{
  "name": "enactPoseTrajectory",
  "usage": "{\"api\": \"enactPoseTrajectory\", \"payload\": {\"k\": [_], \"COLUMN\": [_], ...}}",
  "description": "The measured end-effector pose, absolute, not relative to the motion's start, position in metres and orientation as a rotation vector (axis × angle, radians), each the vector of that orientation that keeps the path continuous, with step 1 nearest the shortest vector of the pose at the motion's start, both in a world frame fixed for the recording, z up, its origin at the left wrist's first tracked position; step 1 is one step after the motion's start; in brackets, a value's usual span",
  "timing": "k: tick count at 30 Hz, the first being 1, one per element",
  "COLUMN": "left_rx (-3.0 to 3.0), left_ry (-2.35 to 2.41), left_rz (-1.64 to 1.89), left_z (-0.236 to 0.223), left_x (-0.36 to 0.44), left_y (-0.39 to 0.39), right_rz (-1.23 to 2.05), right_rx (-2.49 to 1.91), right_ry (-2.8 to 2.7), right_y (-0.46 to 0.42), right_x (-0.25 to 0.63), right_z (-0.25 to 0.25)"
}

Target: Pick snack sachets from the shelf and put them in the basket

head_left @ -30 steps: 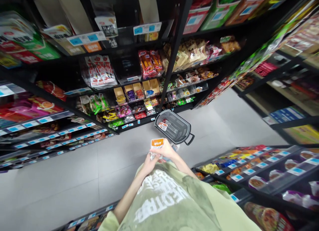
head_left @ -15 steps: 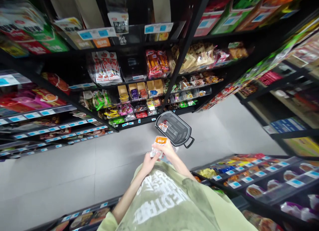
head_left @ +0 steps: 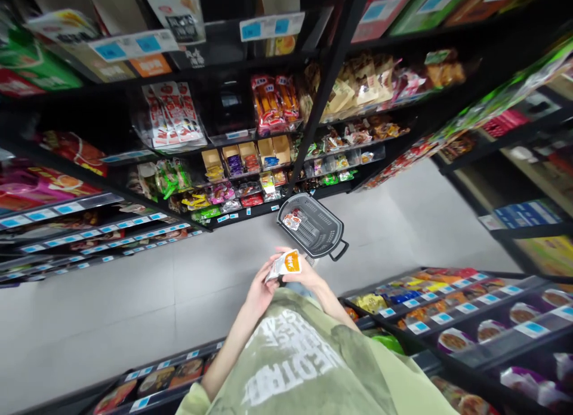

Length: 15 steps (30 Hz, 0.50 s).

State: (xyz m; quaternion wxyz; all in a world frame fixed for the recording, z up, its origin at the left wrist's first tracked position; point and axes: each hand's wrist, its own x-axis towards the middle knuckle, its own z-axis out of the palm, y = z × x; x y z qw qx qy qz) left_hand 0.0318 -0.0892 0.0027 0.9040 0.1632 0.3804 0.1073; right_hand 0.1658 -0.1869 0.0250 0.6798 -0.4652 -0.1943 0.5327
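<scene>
I hold a small snack packet (head_left: pixel 285 264), white with an orange end, in front of my chest with both hands. My left hand (head_left: pixel 258 291) grips its lower left end. My right hand (head_left: pixel 302 274) closes on its right side, the orange end tilted to the right. Just beyond the packet a dark grey shopping basket (head_left: pixel 319 237) rests on the floor, with a red and white packet (head_left: pixel 292 221) in its near left corner.
Black shelves of snacks (head_left: pixel 250 164) line the aisle ahead and to the left. More shelves with packets and blue price tags (head_left: pixel 447 307) stand close on my right. A grey tiled floor (head_left: pixel 111 319) runs between them.
The packet has turned from upright, orange end up, to lying tilted with the orange end to the right. My view has shifted slightly.
</scene>
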Motion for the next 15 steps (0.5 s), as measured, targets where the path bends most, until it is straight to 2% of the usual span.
{"api": "enactPoseTrajectory", "payload": {"k": [4,10,15], "left_rx": [0.314,0.445,0.598], "left_ry": [0.8,0.785,0.781], "left_rz": [0.048,-0.277,-0.451], "left_z": [-0.001,0.001,-0.003], "left_x": [0.056,0.118,0.187], "left_y": [-0.089,-0.1,-0.122], "right_rz": [1.141,0.884,0.841], "right_rx": [-1.114,-1.501,-1.539], "right_ry": [-0.417,-0.227,-0.167], "right_y": [-0.198,-0.218,-0.243], "right_x": [0.189,0.236,0.301], "right_z": [0.008,-0.006,-0.011]}}
